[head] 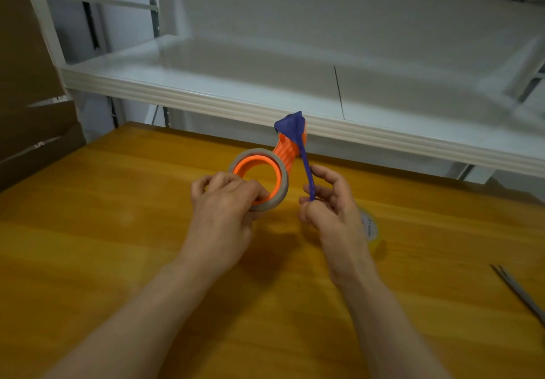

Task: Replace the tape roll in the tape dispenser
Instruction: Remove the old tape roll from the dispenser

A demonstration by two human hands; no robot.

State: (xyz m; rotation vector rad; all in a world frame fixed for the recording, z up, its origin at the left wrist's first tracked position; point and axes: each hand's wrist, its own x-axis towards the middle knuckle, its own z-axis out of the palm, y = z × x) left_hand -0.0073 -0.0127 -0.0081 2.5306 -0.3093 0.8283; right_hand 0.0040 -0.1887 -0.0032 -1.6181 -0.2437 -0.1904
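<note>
An orange tape dispenser (287, 154) is held above the wooden table, its ring wearing a nearly spent roll with a grey-brown cardboard core (281, 190). My left hand (224, 201) grips that ring and core from the near side. A crumpled strip of dark blue tape (295, 133) runs from the dispenser's far end down to my right hand (327, 204), which pinches its lower end. A yellowish tape roll (372, 231) lies on the table, mostly hidden behind my right hand.
Grey scissors (519, 293) lie at the table's right edge. A white metal shelf (265, 107) overhangs the far side of the wooden table (118, 246). Brown cardboard boxes (32, 107) stand at the left.
</note>
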